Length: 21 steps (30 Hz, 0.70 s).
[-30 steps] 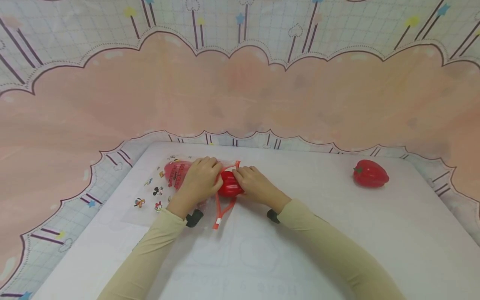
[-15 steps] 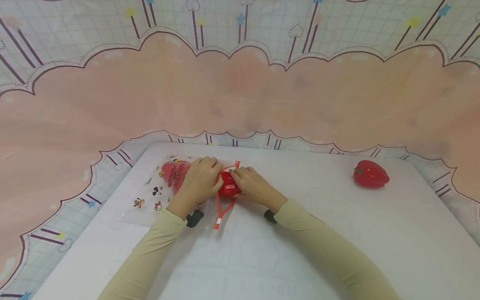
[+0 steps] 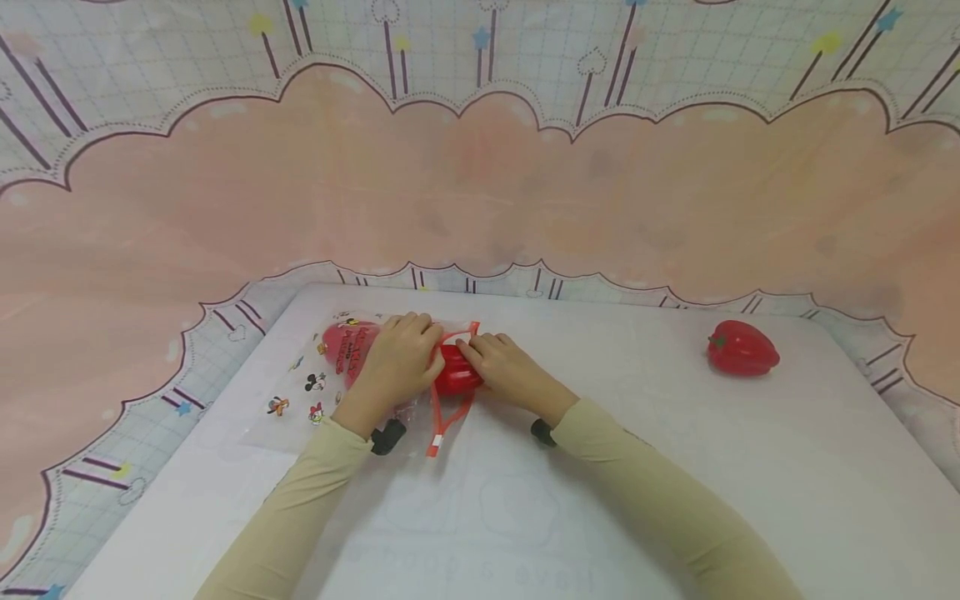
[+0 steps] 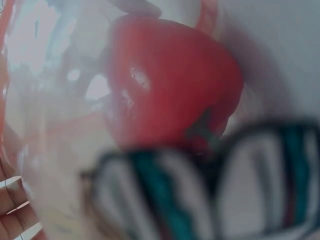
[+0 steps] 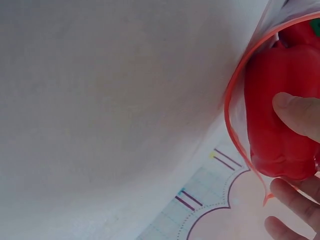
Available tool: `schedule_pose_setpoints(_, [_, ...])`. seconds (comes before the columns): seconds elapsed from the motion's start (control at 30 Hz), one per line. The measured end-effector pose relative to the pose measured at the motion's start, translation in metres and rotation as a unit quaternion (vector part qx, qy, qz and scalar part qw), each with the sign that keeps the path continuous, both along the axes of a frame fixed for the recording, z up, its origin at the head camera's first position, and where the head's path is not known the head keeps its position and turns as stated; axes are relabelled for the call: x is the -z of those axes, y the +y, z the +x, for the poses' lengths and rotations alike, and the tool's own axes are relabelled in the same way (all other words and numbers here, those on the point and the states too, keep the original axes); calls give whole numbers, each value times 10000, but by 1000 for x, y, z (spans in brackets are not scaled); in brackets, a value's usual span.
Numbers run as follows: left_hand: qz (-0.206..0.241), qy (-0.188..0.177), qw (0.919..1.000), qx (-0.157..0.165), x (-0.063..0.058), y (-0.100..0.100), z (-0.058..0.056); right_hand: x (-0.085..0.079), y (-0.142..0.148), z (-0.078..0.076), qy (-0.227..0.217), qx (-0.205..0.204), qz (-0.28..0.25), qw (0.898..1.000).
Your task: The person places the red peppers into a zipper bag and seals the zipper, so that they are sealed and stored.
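A clear zip bag (image 3: 296, 425) with cartoon prints and an orange zip edge lies at the left of the white table. One red bell pepper (image 3: 351, 346) is inside it; the left wrist view shows this pepper (image 4: 175, 80) through the plastic, its green stem low. My left hand (image 3: 403, 358) holds the bag near its mouth. At the opening, my right hand (image 3: 513, 371) grips a second red bell pepper (image 3: 456, 377). In the right wrist view my thumb lies on that pepper (image 5: 272, 120), fingers below it, and the orange rim (image 5: 229, 107) curves round it.
Another red bell pepper (image 3: 742, 348) lies alone at the far right of the table (image 3: 637, 358). A patterned peach and white cloth (image 3: 525, 192) rises behind the table. Dark wrist-camera pieces (image 3: 388, 437) sit under the wrists.
My right hand has shifted slightly left with its bell pepper at the bag's mouth. The pepper inside has slid a little left. My left hand stays almost where it was.
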<state>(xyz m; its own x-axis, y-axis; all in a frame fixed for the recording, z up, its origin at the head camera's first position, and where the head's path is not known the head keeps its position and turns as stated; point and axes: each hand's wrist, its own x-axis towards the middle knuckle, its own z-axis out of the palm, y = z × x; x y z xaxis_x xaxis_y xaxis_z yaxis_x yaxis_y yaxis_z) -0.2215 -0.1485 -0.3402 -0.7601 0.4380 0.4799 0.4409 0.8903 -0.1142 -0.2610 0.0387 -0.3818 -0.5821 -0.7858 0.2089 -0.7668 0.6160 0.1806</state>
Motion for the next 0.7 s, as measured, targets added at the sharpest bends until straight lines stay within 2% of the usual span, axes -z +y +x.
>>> schedule_pose_setpoints(0.23, [-7,-19,10000,-9,-2,-1,0,-3,2,-2,-151,-81,-73,9998])
schedule_pose_setpoints(0.4, [-10,4,10000,-3,-3,0,0,-1,0,-6,-117,-319,-314,9989])
schedule_pose_setpoints(0.53, [-2,53,10000,60,-3,1,1,2,-5,-8,218,-510,-384,9977])
schedule_pose_setpoints(0.7, [-14,176,9998,125,-4,1,1,4,-10,-9,1149,-582,-471,9906])
